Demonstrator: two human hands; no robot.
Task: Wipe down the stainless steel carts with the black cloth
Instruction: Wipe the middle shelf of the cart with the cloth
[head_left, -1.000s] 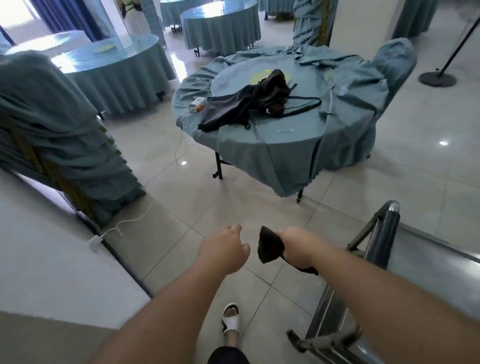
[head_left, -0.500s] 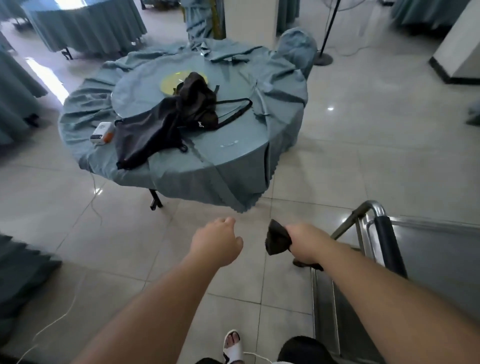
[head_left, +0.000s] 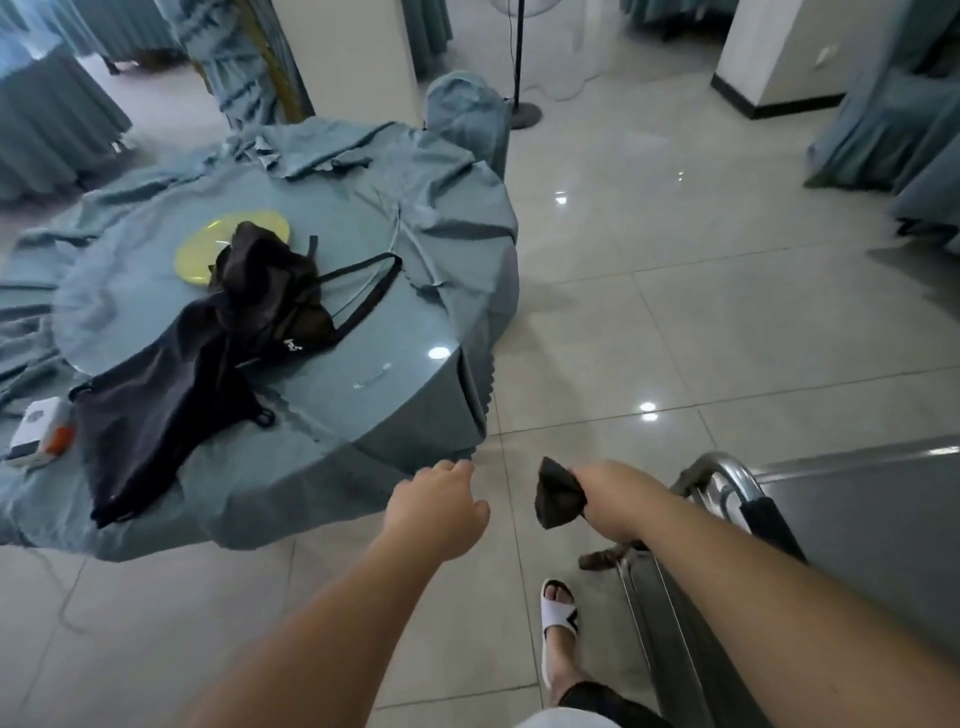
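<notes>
Beside the stainless steel cart (head_left: 857, 519), the right hand (head_left: 615, 501) grips the bunched black cloth (head_left: 558, 493) — not yet wiping, I judge — the left hand (head_left: 441, 506) loosely curled, empty; next, cloth onto steel.

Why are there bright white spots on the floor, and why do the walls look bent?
Head view: the spots are lamp glare on glossy floor tiles, one also on the table; the wide-angle lens curves the pillar; edges look soft, and the hands fairly sharp.
</notes>
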